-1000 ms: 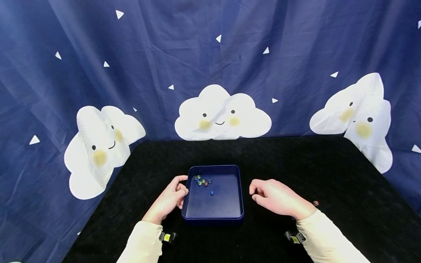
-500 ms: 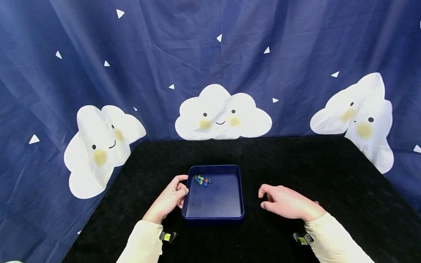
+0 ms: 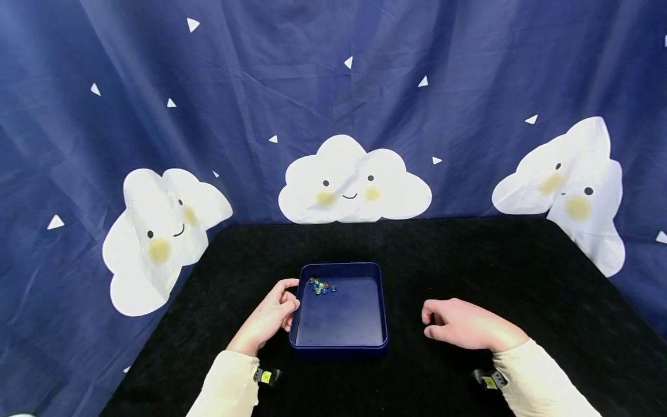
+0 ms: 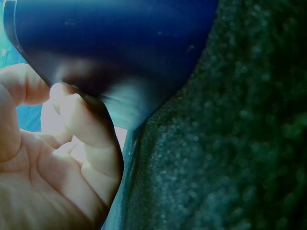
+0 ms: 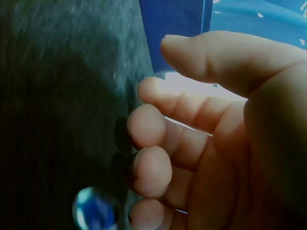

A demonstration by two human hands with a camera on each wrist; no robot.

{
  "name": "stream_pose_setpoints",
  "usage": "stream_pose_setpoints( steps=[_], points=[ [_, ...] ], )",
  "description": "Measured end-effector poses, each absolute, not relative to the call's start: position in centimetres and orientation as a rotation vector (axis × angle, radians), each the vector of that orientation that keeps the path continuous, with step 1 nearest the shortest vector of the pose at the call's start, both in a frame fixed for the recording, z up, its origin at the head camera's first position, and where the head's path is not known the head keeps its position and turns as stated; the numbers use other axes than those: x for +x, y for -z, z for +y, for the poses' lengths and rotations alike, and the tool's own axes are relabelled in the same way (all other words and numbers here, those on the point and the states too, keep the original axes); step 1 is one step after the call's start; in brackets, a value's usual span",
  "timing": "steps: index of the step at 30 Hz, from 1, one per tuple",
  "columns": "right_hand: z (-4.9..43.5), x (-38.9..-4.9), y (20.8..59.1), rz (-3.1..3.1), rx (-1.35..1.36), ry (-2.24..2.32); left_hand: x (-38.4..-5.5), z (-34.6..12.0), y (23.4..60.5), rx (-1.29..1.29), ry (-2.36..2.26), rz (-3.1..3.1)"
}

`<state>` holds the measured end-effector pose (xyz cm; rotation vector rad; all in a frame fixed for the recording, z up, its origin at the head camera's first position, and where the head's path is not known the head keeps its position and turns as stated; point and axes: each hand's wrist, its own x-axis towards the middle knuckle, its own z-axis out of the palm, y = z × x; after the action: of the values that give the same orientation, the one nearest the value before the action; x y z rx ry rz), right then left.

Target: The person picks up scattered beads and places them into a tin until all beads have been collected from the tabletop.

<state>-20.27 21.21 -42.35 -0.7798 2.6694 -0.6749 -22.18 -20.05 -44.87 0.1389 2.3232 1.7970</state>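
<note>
A dark blue square tray [image 3: 341, 318] sits on the black cloth, with several glass marbles [image 3: 319, 286] clustered in its far left corner. My left hand [image 3: 268, 315] holds the tray's left wall; in the left wrist view its thumb and fingertips meet the wall's outer face [image 4: 120, 43]. To the right of the tray, my right hand [image 3: 464, 324] hovers low over the cloth, fingers loosely curved and holding nothing. A blue marble [image 5: 94, 209] lies on the cloth near its fingertips in the right wrist view; in the head view the hand hides it.
Black cloth [image 3: 427, 255] covers the table. A dark blue curtain [image 3: 234, 116] with white clouds and small triangles hangs behind it. Small dark cameras are strapped under both cuffs.
My right hand has moved right and slightly nearer, away from the tray. A blue marble has rolled from mid-tray into the cluster. A reddish marble right of the hand has become hidden.
</note>
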Motion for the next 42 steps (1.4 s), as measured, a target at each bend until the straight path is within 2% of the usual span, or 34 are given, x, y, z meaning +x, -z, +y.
stream_pose_setpoints(
  steps=[6,13,22,42],
  points=[
    [23.0,-19.7,41.9,2.690,-0.804,0.619,-22.2,-19.9,44.9,0.129,-1.798,2.337],
    [25.6,-18.7,41.7,2.654,-0.711,0.594,-22.2,-20.0,45.1,0.121,-1.808,2.336],
    [26.2,-18.5,41.7,2.733,-0.812,0.575,-22.1,-19.9,44.7,0.124,-1.804,2.334],
    [15.8,-20.8,40.6,3.112,-1.045,0.686,-22.2,-20.1,45.2,0.113,-1.812,2.302]
  ],
)
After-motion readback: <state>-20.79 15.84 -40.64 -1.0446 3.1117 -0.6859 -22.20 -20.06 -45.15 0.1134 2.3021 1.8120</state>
